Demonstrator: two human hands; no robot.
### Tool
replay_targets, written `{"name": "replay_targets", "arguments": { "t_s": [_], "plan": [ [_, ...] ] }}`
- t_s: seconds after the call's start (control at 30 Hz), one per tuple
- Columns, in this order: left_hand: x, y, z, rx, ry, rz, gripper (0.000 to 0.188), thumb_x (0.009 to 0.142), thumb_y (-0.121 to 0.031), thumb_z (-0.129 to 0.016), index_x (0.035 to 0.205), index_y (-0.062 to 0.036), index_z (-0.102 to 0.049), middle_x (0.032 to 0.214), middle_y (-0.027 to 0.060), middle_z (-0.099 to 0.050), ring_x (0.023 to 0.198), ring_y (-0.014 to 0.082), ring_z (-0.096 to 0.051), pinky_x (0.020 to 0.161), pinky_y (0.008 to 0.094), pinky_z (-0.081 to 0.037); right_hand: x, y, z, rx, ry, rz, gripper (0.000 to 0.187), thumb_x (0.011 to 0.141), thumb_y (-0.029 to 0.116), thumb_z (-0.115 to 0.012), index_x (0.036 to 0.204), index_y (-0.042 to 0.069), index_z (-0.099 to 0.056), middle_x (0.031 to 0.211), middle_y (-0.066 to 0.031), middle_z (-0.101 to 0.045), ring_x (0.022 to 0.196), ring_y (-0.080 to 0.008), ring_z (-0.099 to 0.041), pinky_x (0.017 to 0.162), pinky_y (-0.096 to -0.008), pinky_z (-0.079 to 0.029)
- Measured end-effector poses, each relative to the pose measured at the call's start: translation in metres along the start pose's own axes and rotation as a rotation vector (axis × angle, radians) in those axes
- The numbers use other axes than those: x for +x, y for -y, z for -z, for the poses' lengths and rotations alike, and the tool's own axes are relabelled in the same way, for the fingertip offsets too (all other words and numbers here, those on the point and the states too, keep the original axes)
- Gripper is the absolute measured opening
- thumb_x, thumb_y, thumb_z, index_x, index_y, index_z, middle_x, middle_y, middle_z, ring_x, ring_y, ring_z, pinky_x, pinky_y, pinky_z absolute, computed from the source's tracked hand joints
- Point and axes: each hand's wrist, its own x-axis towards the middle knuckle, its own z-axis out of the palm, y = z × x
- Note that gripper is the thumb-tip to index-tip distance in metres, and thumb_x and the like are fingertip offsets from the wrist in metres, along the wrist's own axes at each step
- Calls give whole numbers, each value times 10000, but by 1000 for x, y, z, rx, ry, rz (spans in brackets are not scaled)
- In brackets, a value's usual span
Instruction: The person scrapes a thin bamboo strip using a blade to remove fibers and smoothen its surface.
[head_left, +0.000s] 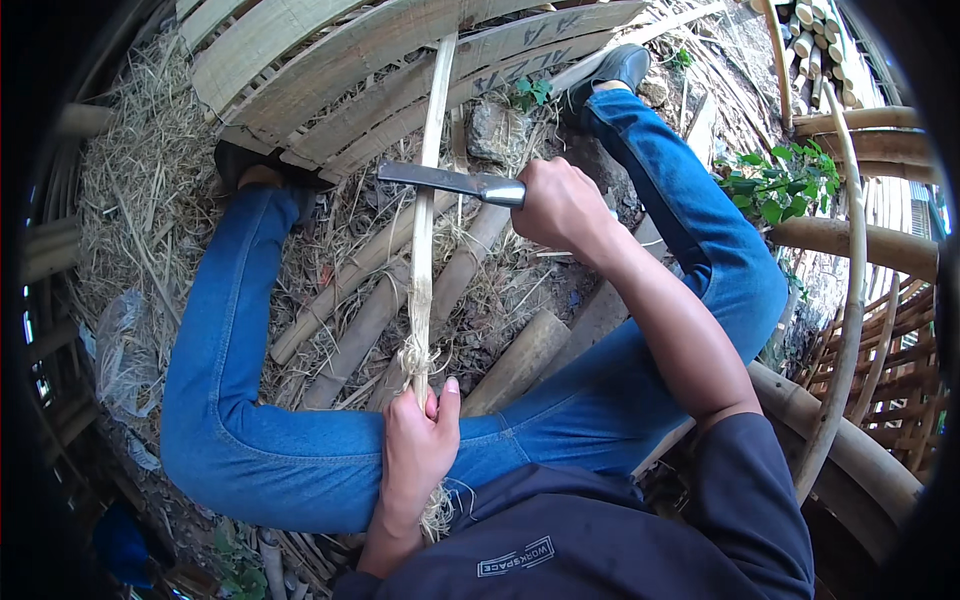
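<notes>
A long pale bamboo strip (422, 255) runs away from my lap, its far end by a slatted panel. My left hand (418, 440) grips its near end at my thigh, thumb pointing up along it. Curled shavings (416, 358) cling to the strip just beyond my fingers. In my right hand (565, 205), closed in a fist, is a knife (440, 180) with a dark flat blade and a shiny metal collar. The blade lies crosswise over the strip, around its middle; whether it bites into it I cannot tell. My fist hides most of the handle.
A slatted wooden panel (350, 75) stands ahead, near my feet. Between my legs lie several bamboo poles (365, 330), a stone block (497, 132) and scattered shavings. At right are a leafy plant (785, 185), bamboo rails (850, 250) and a woven basket (890, 345). A clear plastic bag (122, 345) lies left.
</notes>
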Motion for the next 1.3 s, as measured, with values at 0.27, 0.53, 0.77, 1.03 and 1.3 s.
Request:
{"name": "replay_targets", "arguments": {
  "t_s": [0.27, 0.53, 0.77, 1.03, 1.3],
  "plan": [
    [2, -4, -2, 54, -18, 6, 431, 918, -200, -688, 612, 7, -467, 503, 183, -485, 454, 373, -514, 490, 469, -380, -10, 9, 3, 34, 80, 19, 134, 689, 89, -631, 749, -15, -690, 724, -263, -663, 752, -426, -685, 764, -486, -557],
    [0, -7, 0, 95, -32, 24, 441, 916, -210, -686, 601, 6, -465, 503, 208, -500, 479, 412, -547, 495, 482, -389, -8, 11, 6, -7, 96, 8, 175, 685, 96, -626, 800, -9, -707, 768, -254, -691, 790, -404, -711, 800, -463, -568],
    [0, -8, 1, 64, 14, 62, 425, 912, -218, -701, 630, 2, -471, 516, 153, -480, 451, 296, -477, 494, 427, -388, -5, 5, 1, 27, 8, 32, 117, 708, 105, -630, 734, 5, -686, 717, -243, -658, 727, -419, -675, 743, -482, -553],
    [0, -9, 3, 91, 11, 48, 427, 913, -226, -688, 625, 10, -478, 523, 218, -499, 511, 430, -551, 512, 486, -402, -4, 11, 6, -1, 53, 11, 157, 714, 84, -606, 798, -3, -706, 760, -258, -685, 778, -412, -701, 796, -479, -565],
    [-2, -8, -1, 125, -9, 54, 436, 914, -234, -687, 618, 7, -476, 519, 224, -500, 507, 435, -551, 509, 484, -403, 6, -2, 7, 9, 62, 17, 182, 742, 102, -600, 842, -10, -704, 781, -268, -687, 788, -430, -699, 806, -491, -566]
  ]
}}
